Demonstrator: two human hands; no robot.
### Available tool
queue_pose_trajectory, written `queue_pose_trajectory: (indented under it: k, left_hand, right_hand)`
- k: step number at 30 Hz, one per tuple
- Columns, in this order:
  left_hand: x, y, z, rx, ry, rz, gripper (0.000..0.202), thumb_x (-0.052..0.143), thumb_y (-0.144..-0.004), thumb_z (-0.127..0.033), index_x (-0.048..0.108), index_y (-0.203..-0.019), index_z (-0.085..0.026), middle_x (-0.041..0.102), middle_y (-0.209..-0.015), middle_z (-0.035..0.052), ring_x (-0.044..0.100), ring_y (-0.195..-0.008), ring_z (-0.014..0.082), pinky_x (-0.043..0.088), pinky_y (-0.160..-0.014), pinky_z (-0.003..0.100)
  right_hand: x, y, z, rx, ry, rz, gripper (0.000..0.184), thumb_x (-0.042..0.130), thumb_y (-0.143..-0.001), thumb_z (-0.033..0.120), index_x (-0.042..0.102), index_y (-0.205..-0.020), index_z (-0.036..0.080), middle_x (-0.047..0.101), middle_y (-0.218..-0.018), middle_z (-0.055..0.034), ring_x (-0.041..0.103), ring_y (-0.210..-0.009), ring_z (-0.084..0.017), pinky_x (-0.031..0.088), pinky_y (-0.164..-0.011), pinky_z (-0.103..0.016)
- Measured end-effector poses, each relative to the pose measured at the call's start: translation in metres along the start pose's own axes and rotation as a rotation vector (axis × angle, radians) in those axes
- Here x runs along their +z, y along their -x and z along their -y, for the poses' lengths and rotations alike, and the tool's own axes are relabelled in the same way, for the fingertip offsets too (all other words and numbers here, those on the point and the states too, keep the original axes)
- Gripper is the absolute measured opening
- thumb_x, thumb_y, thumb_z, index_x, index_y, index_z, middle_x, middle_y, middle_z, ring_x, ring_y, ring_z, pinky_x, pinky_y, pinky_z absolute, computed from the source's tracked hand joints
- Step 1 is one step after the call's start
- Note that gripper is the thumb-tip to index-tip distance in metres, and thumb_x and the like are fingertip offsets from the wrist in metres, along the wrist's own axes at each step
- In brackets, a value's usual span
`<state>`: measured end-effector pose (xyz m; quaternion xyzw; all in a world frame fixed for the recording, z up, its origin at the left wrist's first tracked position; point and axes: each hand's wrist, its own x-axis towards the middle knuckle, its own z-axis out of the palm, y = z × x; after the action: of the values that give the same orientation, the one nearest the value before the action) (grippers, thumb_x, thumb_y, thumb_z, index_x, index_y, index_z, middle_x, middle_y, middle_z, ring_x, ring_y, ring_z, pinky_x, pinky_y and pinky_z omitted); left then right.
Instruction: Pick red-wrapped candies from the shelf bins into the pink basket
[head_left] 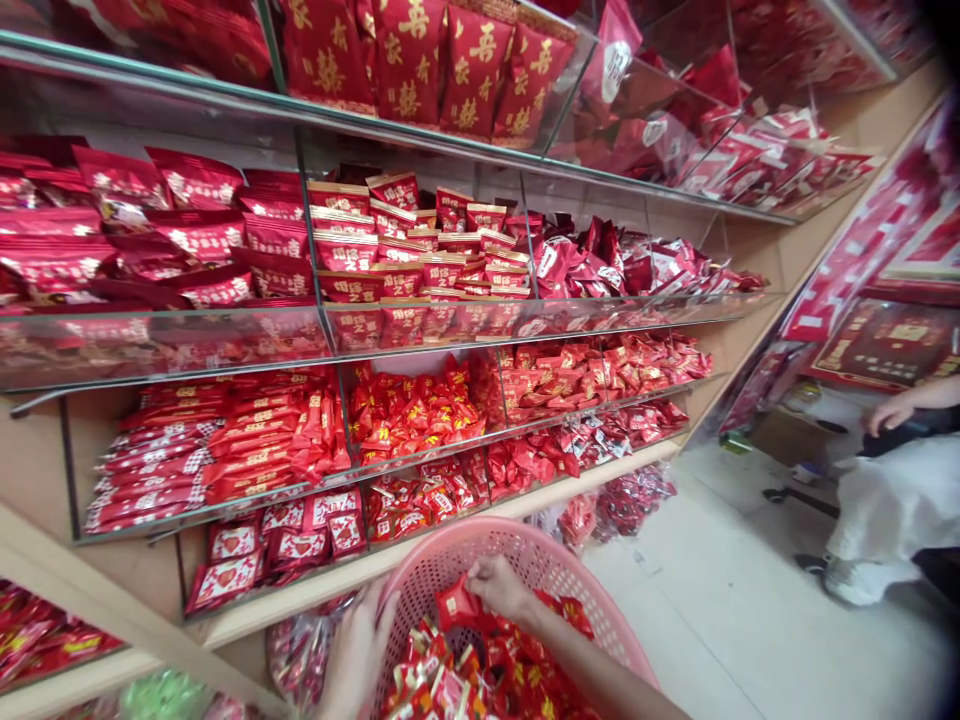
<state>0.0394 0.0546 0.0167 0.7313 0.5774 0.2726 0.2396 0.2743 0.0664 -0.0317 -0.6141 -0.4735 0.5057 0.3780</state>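
Note:
A pink mesh basket sits low in front of me, filled with several red wrapped candies. My left hand grips the basket's left rim, fingers curled over the edge. My right hand reaches into the basket and pinches a small red candy packet just above the heap.
Glass-fronted shelves packed with red candy packets run along the wall to my left and ahead. Bagged sweets lie on the floor by the lowest shelf. At the right a seated person in white trousers blocks part of the grey aisle floor.

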Motion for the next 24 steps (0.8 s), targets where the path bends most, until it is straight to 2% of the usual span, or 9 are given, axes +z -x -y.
queue_pose_trajectory:
  k: [4,9,12,14,16,20,22,24]
  left_hand:
    - [0.0,0.0,0.0,0.02,-0.01,-0.022,0.037,0.035,-0.087,-0.038,0.058,-0.112,-0.023,0.068,-0.108,0.0054,0.064,-0.099,0.0217,0.05,-0.088,0.035]
    - [0.0,-0.001,0.0,-0.001,-0.027,-0.031,0.037,0.036,-0.087,-0.038,0.058,-0.112,-0.023,0.069,-0.106,0.0033,0.065,-0.098,0.0217,0.052,-0.084,0.032]
    - [0.001,-0.001,0.001,0.014,-0.025,-0.049,0.036,0.037,-0.086,-0.037,0.059,-0.111,-0.024,0.07,-0.106,0.0028,0.065,-0.097,0.0216,0.052,-0.084,0.032]
    - [0.001,-0.001,0.001,0.028,-0.02,-0.063,0.035,0.038,-0.086,-0.036,0.06,-0.11,-0.024,0.07,-0.105,0.0028,0.066,-0.096,0.0215,0.053,-0.083,0.031]
    - [0.002,-0.001,0.002,0.041,-0.012,-0.073,0.034,0.039,-0.086,-0.036,0.06,-0.109,-0.024,0.07,-0.106,0.0028,0.066,-0.096,0.0214,0.053,-0.083,0.031]
    - [0.003,-0.001,0.004,0.043,-0.014,-0.079,0.035,0.039,-0.086,-0.037,0.059,-0.111,-0.023,0.069,-0.107,0.0033,0.065,-0.098,0.0214,0.052,-0.085,0.032]
    - [0.004,-0.001,0.004,0.047,-0.013,-0.073,0.036,0.039,-0.086,-0.038,0.059,-0.112,-0.024,0.069,-0.108,0.0031,0.064,-0.099,0.021,0.052,-0.086,0.032]
    - [0.004,-0.001,0.005,0.058,-0.006,-0.071,0.035,0.038,-0.087,-0.038,0.059,-0.112,-0.024,0.068,-0.109,0.0026,0.064,-0.1,0.0204,0.052,-0.086,0.031]
  right_hand:
    - [0.009,-0.006,-0.007,0.042,-0.001,0.013,0.021,0.061,-0.063,0.029,0.044,-0.054,0.02,0.039,-0.037,0.0098,0.037,-0.033,-0.006,0.03,-0.039,-0.019]
    - [0.012,-0.006,-0.01,0.04,0.017,0.009,0.021,0.06,-0.066,0.035,0.048,-0.059,0.019,0.048,-0.045,0.007,0.041,-0.034,-0.008,0.031,-0.038,-0.021]
    - [-0.002,-0.003,0.003,-0.09,0.084,-0.066,0.016,0.055,-0.07,0.033,0.054,-0.063,0.018,0.057,-0.056,0.0023,0.05,-0.046,-0.011,0.038,-0.047,-0.023]
    - [-0.023,-0.002,0.019,-0.26,0.197,-0.181,0.016,0.052,-0.073,0.031,0.057,-0.066,0.017,0.063,-0.063,-0.0017,0.056,-0.059,-0.015,0.042,-0.056,-0.025]
    - [-0.053,-0.002,0.035,-0.35,0.29,-0.324,0.02,0.048,-0.076,0.033,0.059,-0.071,0.017,0.065,-0.068,-0.0049,0.059,-0.064,-0.018,0.043,-0.06,-0.027]
    - [-0.126,-0.007,0.055,-0.3,0.356,-0.616,0.031,0.045,-0.078,0.044,0.06,-0.082,0.017,0.068,-0.078,-0.0081,0.06,-0.063,-0.019,0.044,-0.061,-0.028]
    - [-0.16,-0.013,0.056,-0.25,0.411,-0.802,0.032,0.045,-0.078,0.044,0.06,-0.086,0.016,0.068,-0.084,-0.0098,0.062,-0.071,-0.021,0.044,-0.068,-0.03]
    - [-0.186,-0.019,0.054,-0.138,0.461,-0.932,0.033,0.046,-0.078,0.042,0.06,-0.09,0.016,0.067,-0.091,-0.0115,0.062,-0.081,-0.023,0.043,-0.073,-0.031]
